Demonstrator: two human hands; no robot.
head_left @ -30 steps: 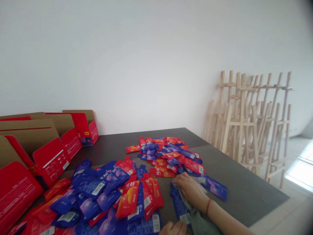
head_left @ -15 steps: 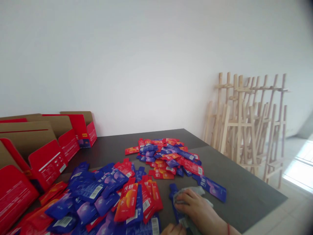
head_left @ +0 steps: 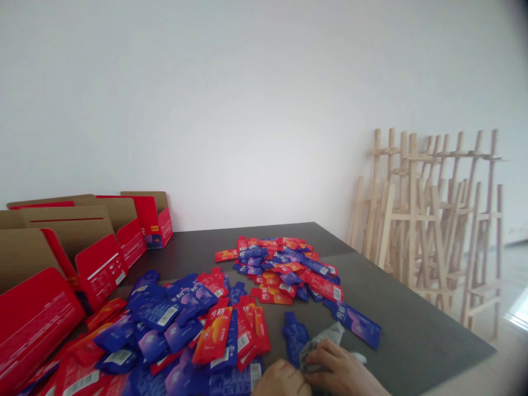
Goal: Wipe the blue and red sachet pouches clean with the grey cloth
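Note:
A single blue pouch (head_left: 293, 336) with a narrow neck lies on the table in front of my hands, neck pointing away from me. My right hand (head_left: 336, 369) is closed on a crumpled grey cloth (head_left: 332, 334), which touches the pouch's right side. Beside it, at the bottom edge, my left hand (head_left: 282, 379) is closed at the pouch's lower end; its fingertips are hidden. Another blue pouch (head_left: 358, 324) lies flat beyond the cloth. To the left spreads a heap of blue and red pouches (head_left: 177, 324).
A second pile of red and blue pouches (head_left: 284, 267) lies farther back on the dark table (head_left: 412, 330). Open red cardboard boxes (head_left: 101, 269) line the left side. Wooden easels (head_left: 412, 220) stand beyond the table's right edge, by the white wall (head_left: 247, 110).
My right hand and the cloth have slid down toward me, uncovering more of the blue pouch. More of my left hand shows, close against the right. The view has shifted slightly left.

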